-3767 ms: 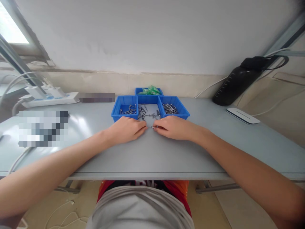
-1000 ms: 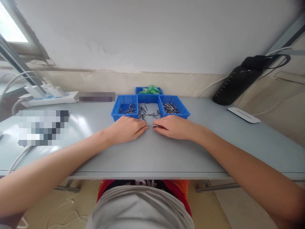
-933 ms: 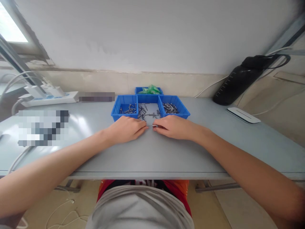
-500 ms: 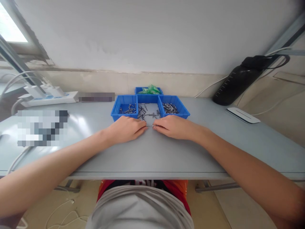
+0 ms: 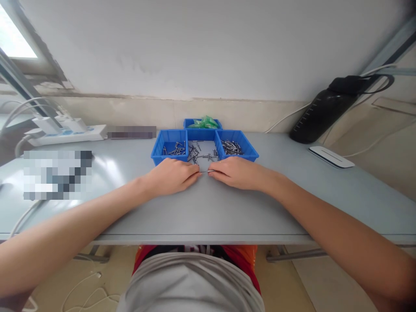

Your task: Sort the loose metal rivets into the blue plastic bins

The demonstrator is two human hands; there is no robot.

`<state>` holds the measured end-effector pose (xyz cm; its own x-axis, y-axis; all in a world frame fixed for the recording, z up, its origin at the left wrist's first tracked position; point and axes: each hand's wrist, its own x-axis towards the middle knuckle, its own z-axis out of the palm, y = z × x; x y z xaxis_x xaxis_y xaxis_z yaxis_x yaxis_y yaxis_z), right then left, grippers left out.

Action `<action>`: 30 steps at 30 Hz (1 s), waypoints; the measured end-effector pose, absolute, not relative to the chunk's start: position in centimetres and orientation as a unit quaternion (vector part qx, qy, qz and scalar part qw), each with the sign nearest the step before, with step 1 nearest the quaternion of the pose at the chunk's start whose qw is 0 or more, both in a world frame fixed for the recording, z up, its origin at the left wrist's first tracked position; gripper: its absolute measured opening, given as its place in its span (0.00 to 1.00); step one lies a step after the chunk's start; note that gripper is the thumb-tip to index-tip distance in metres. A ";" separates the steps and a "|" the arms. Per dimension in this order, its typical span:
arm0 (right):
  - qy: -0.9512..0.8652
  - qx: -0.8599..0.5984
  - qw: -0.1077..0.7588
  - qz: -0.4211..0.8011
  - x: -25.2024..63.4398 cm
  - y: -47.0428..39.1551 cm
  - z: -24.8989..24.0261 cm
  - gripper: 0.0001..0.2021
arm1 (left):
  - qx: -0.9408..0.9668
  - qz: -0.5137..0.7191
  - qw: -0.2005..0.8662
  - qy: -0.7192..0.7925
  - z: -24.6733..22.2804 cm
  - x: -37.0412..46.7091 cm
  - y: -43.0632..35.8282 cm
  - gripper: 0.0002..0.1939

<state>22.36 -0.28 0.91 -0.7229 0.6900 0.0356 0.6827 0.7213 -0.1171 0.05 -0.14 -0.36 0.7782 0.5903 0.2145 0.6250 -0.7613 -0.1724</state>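
Observation:
Over the near middle of the table, my left hand (image 5: 173,175) and my right hand (image 5: 238,173) face each other, both closed in a pinch. A small metal blind rivet (image 5: 209,170) spans the short gap between the fingertips. Its thin pin runs into my left fingers, and its thicker end is in my right fingers, which partly hide it. Just beyond my hands, several loose rivets (image 5: 194,152) lie on the table. They are between a left blue bin (image 5: 159,149) with some rivets and a right blue bin (image 5: 251,149) with a larger pile.
Behind these stands another blue bin (image 5: 201,135) with a green plastic bag (image 5: 206,122). A power strip (image 5: 71,135) and a blurred-out object (image 5: 56,175) are at the left. To the right are a black bottle (image 5: 325,110) and a flat white device (image 5: 330,157).
Almost nothing differs. Both hands keep their pinch at the same spot, with the rivet between them.

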 end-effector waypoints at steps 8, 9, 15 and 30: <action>-0.928 -0.368 0.043 0.048 22.4 -0.2 0.8 0.14 | -0.935 -0.067 0.120 -0.328 -0.3 0.1 -0.1 0.17; -0.927 -0.369 0.044 0.049 22.4 -0.3 0.8 0.14 | -0.935 -0.068 0.121 -0.327 -0.3 0.1 -0.1 0.17; -0.927 -0.368 0.051 0.049 22.5 -0.3 0.8 0.13 | -0.934 -0.070 0.121 -0.330 -0.4 0.0 -0.1 0.18; -0.930 -0.361 0.046 0.044 22.4 -0.2 0.7 0.15 | -0.935 -0.074 0.114 -0.326 -0.4 0.0 -0.1 0.16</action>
